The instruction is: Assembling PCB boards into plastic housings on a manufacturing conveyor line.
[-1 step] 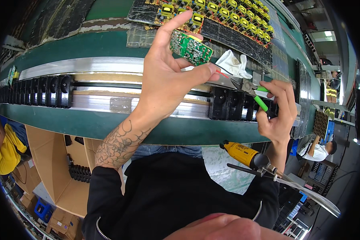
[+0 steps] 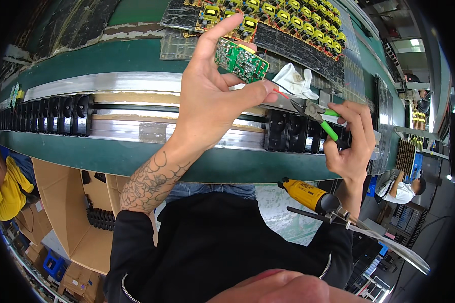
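My left hand holds up a small green circuit board, its soldered side showing. Thumb and fingers also pinch a red wire near the board's lower corner. In my right hand are cutting pliers with green handles. Their jaws point left, close to the wire's end; whether they touch it I cannot tell. Below them, a row of black plastic housings sits on the metal rail. A white cloth or glove lies just behind the pliers.
Many boards with yellow transformers cover a dark mat at the back. More black housings line the rail at left. A yellow power screwdriver hangs near my right forearm. A cardboard box stands lower left; other people are at both sides.
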Demonstrator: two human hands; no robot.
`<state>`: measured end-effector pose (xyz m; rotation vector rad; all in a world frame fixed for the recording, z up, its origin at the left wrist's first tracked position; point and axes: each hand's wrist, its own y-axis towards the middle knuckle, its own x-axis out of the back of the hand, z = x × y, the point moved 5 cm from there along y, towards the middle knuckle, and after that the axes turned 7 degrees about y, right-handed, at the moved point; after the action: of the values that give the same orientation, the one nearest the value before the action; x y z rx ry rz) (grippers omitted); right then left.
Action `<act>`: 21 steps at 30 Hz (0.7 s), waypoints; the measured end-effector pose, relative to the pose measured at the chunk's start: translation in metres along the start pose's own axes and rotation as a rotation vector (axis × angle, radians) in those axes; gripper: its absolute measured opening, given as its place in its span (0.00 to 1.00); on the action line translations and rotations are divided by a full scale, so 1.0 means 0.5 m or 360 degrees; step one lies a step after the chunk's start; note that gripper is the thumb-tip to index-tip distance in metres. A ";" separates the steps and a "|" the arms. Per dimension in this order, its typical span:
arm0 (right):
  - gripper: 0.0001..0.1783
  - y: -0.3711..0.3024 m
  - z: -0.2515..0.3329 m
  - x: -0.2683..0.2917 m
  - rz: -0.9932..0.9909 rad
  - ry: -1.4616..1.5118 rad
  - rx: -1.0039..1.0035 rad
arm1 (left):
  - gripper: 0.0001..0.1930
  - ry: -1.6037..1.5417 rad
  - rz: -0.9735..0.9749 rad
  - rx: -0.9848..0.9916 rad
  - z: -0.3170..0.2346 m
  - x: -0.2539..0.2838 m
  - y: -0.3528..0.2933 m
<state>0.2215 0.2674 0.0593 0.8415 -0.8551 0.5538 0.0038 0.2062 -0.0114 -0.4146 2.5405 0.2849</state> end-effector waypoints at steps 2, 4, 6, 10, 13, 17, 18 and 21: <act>0.31 -0.002 0.000 0.000 0.0000 0.0003 0.0007 | 0.46 -0.0004 0.0007 -0.0004 -0.001 0.000 0.000; 0.31 -0.002 0.000 0.000 -0.0001 0.0000 0.0007 | 0.46 -0.0002 0.0011 -0.0003 -0.001 0.000 0.000; 0.31 -0.002 0.001 0.000 -0.0002 -0.0008 0.0008 | 0.46 0.0000 0.0019 0.0002 -0.001 -0.001 0.000; 0.31 -0.001 0.002 -0.001 -0.0004 -0.0009 0.0010 | 0.45 -0.0033 0.0019 0.0013 0.001 0.002 0.002; 0.31 -0.001 0.003 -0.001 -0.0004 -0.0007 0.0010 | 0.45 -0.0067 0.0014 0.0026 0.003 0.003 0.003; 0.31 -0.003 0.002 0.001 -0.0001 -0.0008 0.0004 | 0.45 -0.0079 0.0044 0.0034 0.002 0.002 0.003; 0.31 -0.003 0.001 0.001 -0.0001 -0.0007 0.0003 | 0.45 -0.0079 0.0044 0.0036 0.002 0.001 0.003; 0.32 -0.004 0.000 0.001 -0.0009 -0.0007 0.0010 | 0.46 -0.0050 0.0039 0.0029 0.001 -0.001 0.000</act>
<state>0.2231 0.2663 0.0589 0.8508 -0.8553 0.5501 0.0043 0.2067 -0.0117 -0.3689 2.5173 0.2748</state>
